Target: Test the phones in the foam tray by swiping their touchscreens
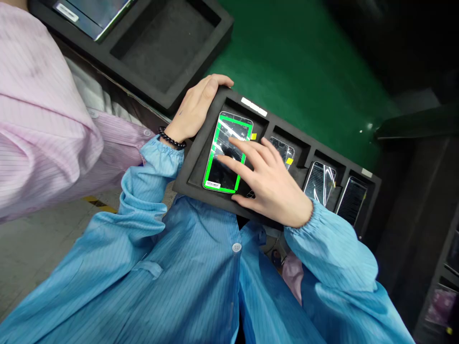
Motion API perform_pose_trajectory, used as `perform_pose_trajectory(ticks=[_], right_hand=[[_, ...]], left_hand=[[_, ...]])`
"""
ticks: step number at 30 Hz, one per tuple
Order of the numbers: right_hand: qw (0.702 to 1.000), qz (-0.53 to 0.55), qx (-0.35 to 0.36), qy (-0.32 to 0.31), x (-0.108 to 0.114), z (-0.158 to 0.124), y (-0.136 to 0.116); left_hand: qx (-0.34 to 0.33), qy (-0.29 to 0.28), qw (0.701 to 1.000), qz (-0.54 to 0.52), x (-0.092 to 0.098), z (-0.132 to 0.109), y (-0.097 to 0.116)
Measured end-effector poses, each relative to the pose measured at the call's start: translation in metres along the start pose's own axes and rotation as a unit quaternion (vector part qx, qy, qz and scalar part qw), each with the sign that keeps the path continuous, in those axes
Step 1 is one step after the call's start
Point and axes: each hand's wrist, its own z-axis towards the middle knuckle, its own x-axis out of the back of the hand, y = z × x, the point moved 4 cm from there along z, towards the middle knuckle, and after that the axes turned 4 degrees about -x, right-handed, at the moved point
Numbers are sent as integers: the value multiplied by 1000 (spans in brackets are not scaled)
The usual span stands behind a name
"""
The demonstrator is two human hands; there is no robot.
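A black foam tray [195,165] with several recesses lies on the green surface in front of me. At its far left corner is my left hand [196,105], closed against the side and rim, with a black bead bracelet at the wrist. In the left recess sits a tablet [225,165] whose screen shows a bright green border. My right hand [270,184] hovers over or touches that screen with fingers spread; contact is unclear. Partly under this hand is a film-covered phone [285,147] with a yellow tab. Two more phones, one silvery [320,181] and one dark [351,199], fill the right recesses.
A second black foam tray [168,43] at upper left holds another tablet [93,16] beside a vacant recess. A person's pink sleeve [43,114] is close on my left. Green surface [287,62] extends behind my tray, and dark shelving [412,177] stands at right.
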Motion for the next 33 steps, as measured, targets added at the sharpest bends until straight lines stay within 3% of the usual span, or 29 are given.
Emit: perform_pose_trajectory(ticks=[3,8,14,18,23,33], right_hand=[[1000,-14,1,-1,-8,9,-8],[996,-59,8,59,-14,17,-13],[994,-15,29,104,0,-10,2],[993,-12,65,101,-7,-27,1],[992,-40,71,97,-18,-30,-3],[988,-54,52,132,-10,-33,-2]], left_hand=[[-1,1,1000,8,0,-1,1],[-3,1,999,32,1,-1,2],[-2,-7,999,39,0,-1,4],[-5,-8,999,34,1,-1,5],[-5,-4,1000,28,1,-1,2],[-3,-4,1000,22,1,-1,2]])
